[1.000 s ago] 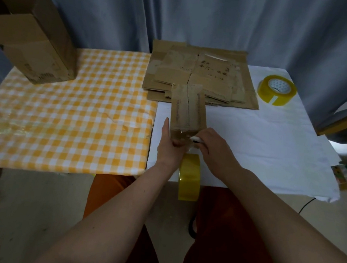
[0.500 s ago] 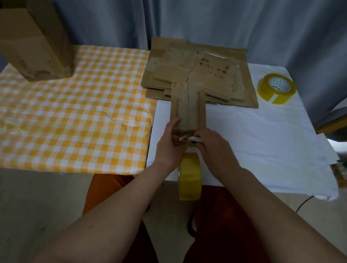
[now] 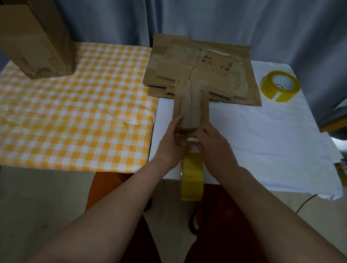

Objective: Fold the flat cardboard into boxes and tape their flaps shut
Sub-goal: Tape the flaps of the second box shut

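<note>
white cloth (image 3: 271, 139), both hands holding small box (image 3: 191, 103)

Dark handwritten characters, illegible, mark the top flat cardboard (image 3: 213, 67).

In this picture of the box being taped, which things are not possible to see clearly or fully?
- Head view: near end of the small box, covered by the left hand and right hand.
- White tool in the right hand: only its tip shows.
- Large box: cut off by the left edge.
- Print on the flat cardboard: too small to read.
</note>
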Demonstrator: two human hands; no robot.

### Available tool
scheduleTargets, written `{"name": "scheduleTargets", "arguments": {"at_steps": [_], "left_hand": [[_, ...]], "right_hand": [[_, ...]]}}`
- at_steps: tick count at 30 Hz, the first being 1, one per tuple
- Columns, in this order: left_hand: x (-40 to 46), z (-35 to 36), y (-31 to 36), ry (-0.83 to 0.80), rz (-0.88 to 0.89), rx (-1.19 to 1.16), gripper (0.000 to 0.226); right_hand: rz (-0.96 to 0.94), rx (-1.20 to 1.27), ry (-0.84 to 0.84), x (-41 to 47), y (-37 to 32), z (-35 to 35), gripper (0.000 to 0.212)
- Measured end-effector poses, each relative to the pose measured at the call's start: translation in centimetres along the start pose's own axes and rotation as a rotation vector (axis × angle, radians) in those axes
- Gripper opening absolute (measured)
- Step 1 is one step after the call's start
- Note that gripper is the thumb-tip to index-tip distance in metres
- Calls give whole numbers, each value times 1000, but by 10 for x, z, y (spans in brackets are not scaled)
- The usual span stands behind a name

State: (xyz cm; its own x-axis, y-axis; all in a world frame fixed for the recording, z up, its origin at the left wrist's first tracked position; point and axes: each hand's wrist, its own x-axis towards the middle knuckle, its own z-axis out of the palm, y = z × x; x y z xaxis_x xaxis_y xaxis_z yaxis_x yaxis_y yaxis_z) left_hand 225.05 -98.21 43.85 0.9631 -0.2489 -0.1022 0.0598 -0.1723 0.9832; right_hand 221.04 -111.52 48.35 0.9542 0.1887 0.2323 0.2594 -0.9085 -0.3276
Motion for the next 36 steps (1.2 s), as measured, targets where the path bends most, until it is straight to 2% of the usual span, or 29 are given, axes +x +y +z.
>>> {"name": "scheduleTargets", "arguments": {"at_steps": [8, 11, 15, 19, 21, 22, 25, 26, 28, 30, 31, 36], "left_hand": [[0, 0, 2, -12, 6, 33, 92], [1, -2, 3, -15, 12, 40, 92], [1, 1, 3, -14, -22, 13, 93], [1, 3, 4, -6, -42, 11, 96], [1, 2, 5, -6, -47, 12, 95], [0, 2, 5, -5, -52, 6, 95], [-1, 3, 6, -1, -55, -4, 94], [-1, 3, 7, -3, -52, -11, 94], [-1, 2, 9, -12, -45, -37, 93], [-2, 1, 12, -20, -38, -51, 98], [-3, -1, 14, -25, -43, -63, 101], [-14, -12, 13, 24, -169, -181, 113]], "right_hand": [[118, -27, -9, -21, 31, -6, 6], [293, 101, 55, -29, 54, 0, 6], [706, 365, 20, -31, 86, 18, 22], [836, 438, -55, -26, 97, 33, 19], [811, 377, -62, -21, 93, 29, 23], [746, 283, 0, -17, 89, 24, 26], [291, 130, 315, 1, 62, 8, 24], [136, 102, 319, 9, 54, 4, 27], [-71, 21, 149, 25, 43, 5, 36], [-110, -31, -37, 34, 43, 11, 44], [-92, -41, -75, 37, 47, 14, 47], [10, 56, -32, 42, 52, 21, 55]]}}
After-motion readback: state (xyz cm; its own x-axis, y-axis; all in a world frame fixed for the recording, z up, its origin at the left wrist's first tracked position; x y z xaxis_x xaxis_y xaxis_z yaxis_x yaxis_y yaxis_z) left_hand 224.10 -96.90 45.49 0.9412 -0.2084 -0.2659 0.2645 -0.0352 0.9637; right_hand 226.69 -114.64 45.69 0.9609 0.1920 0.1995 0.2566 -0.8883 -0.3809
